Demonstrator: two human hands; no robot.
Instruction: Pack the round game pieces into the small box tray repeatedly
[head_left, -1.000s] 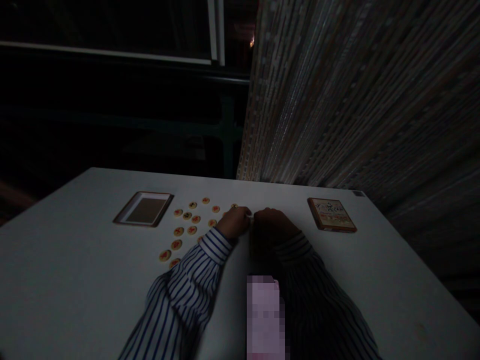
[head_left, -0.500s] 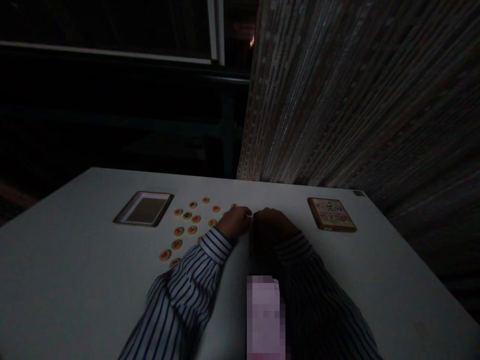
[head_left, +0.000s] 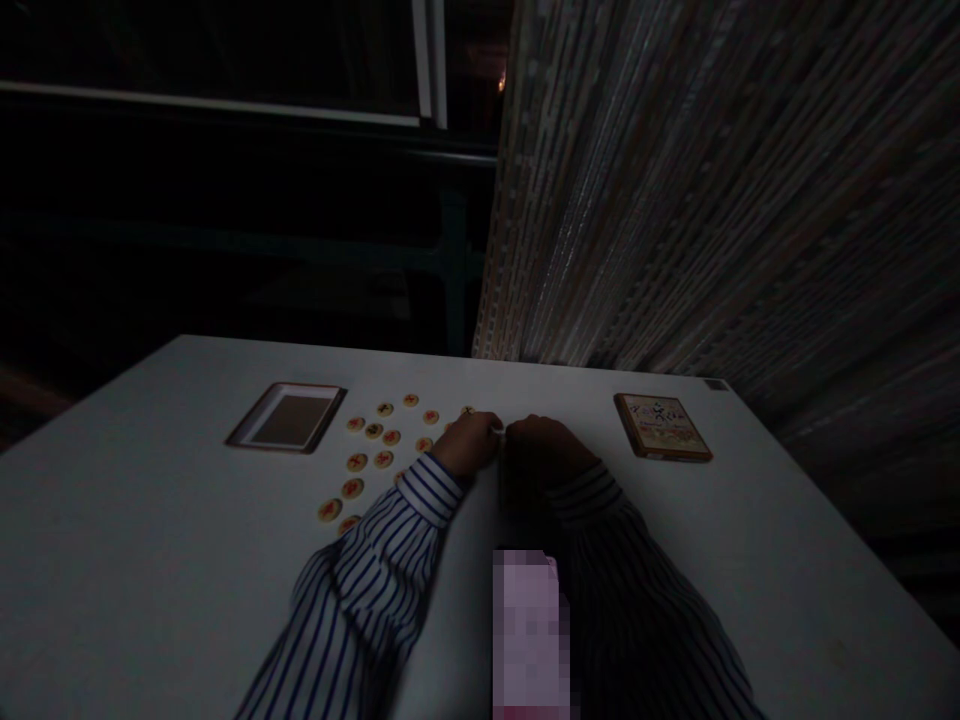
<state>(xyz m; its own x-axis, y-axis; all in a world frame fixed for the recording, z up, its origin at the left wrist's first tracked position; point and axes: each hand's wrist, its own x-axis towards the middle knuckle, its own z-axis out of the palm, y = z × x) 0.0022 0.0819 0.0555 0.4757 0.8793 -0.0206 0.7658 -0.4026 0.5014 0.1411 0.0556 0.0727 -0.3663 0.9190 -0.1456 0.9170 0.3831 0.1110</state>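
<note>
My left hand point(head_left: 473, 443) and my right hand point(head_left: 550, 449) are close together over the middle of the table, both with fingers curled. A small pale bit shows at the left fingertips, between the two hands; it is too small and dark to name. What my right hand holds, if anything, is hidden in shadow. Left of my left hand, several round Chinese chess pieces point(head_left: 383, 459) with red or dark characters lie scattered on the table, some partly covered by my left hand and sleeve.
An open shallow box half point(head_left: 289, 418) lies on the white table point(head_left: 187, 560) at the left. The printed box lid point(head_left: 666, 427) lies at the right. A pixelated pinkish patch point(head_left: 529, 630) covers the near middle. Behind the table hangs a striped curtain point(head_left: 637, 180).
Both hands stay in nearly the same place with fingers curled. The view has shifted very slightly; the pieces and box parts keep their places.
</note>
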